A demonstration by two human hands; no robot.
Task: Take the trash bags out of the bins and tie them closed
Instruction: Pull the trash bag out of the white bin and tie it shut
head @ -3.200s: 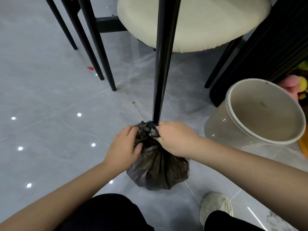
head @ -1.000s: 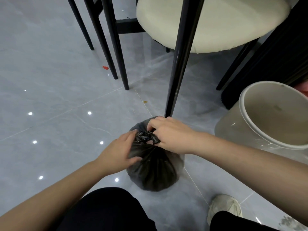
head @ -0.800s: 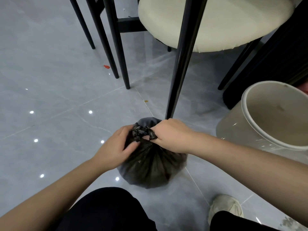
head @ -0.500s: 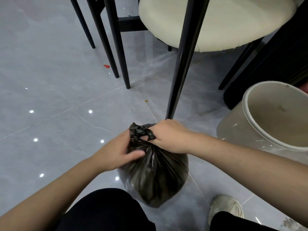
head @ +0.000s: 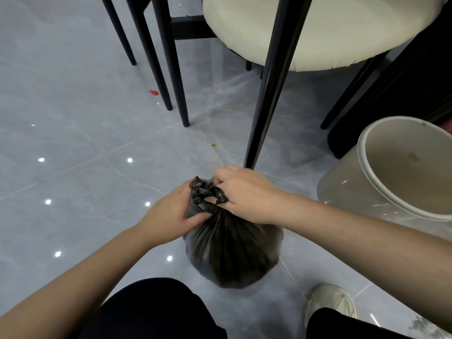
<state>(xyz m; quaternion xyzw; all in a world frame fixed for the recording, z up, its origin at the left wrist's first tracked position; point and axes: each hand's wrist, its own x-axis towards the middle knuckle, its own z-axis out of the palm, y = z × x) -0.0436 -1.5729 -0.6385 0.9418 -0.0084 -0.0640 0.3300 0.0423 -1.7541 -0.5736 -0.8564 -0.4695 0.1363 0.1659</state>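
Trash bag is out of the empty bin, down at the floor beside it, left hand curled round the neck, right hand pinching the crumpled tails, so cinch firmly, don't tear that thin plastic.

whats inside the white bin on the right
No liner shows inside the bin: only its bare inner wall with a small brown stain. Its bottom is hidden by the near rim and the frame edge.
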